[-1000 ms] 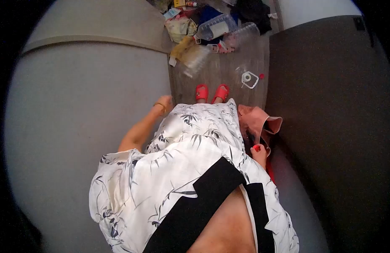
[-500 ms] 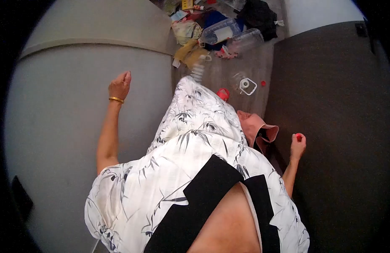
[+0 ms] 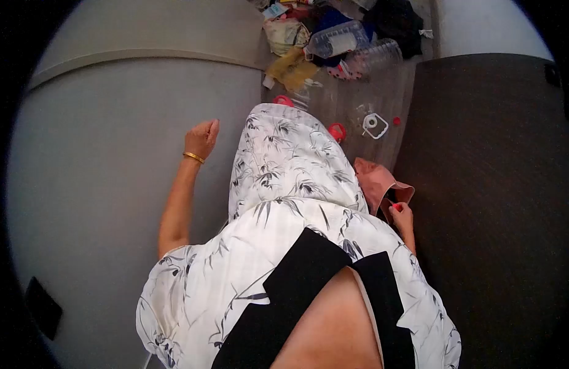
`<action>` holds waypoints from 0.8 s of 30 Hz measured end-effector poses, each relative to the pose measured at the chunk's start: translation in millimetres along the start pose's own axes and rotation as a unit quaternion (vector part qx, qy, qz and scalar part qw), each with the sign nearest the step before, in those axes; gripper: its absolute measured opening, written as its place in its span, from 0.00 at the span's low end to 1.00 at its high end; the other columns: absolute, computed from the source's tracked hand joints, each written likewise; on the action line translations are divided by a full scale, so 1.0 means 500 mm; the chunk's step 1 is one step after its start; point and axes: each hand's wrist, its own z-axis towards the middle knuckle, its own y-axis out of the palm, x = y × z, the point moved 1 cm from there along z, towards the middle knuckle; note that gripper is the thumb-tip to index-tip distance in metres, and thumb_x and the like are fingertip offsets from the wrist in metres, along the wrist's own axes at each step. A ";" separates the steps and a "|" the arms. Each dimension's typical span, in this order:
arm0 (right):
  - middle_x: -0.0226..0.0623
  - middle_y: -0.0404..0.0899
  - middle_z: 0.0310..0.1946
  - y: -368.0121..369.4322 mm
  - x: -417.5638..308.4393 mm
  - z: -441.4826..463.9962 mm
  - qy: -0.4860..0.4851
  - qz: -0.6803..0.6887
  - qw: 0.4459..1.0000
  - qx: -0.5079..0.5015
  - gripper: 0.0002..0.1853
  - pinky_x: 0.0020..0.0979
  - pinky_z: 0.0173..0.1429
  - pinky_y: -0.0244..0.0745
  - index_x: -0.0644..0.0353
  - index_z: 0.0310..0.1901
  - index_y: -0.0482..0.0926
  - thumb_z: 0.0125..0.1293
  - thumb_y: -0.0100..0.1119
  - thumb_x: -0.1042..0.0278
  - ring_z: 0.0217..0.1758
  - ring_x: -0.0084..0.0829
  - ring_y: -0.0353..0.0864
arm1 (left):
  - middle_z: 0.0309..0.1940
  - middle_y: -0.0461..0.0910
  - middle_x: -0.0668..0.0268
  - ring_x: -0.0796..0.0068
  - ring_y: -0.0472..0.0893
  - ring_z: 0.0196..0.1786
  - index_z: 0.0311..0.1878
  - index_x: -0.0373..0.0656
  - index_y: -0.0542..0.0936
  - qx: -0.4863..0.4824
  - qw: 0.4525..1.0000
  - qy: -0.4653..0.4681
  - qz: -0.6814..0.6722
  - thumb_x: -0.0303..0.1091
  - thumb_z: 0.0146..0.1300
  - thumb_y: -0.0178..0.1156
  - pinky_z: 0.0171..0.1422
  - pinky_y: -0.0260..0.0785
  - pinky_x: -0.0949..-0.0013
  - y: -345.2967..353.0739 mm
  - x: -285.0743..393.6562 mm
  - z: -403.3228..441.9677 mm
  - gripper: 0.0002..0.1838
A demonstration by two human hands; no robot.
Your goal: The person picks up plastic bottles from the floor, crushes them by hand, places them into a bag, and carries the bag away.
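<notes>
My right hand point(image 3: 404, 216) is closed, its fingers round one small red piece point(image 3: 397, 208), perhaps plastic, beside one soft pink bag point(image 3: 375, 178), while my left hand point(image 3: 201, 138), one smooth gold bangle point(image 3: 194, 157) at its wrist, curls into a fist with nothing visible in it. Past my two red sandals point(image 3: 337, 131) lie one white rounded frame point(image 3: 375, 126) and one red cap point(image 3: 397, 121); farther off, near crumpled yellow sheeting point(image 3: 294, 69), lie at least two clear plastic bottles point(image 3: 383, 55), one with an unreadable pale label point(image 3: 343, 43).
</notes>
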 end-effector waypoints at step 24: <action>0.29 0.72 0.21 0.012 -0.096 0.168 -0.088 0.131 0.987 -0.013 0.09 0.21 0.25 0.65 0.62 0.34 0.74 0.51 0.57 0.68 0.22 0.19 0.69 | 0.17 0.70 0.57 0.63 0.68 0.17 0.24 0.41 0.73 0.068 0.992 0.000 0.104 0.42 0.63 0.46 0.20 0.61 0.67 -0.039 -0.039 -0.066 0.17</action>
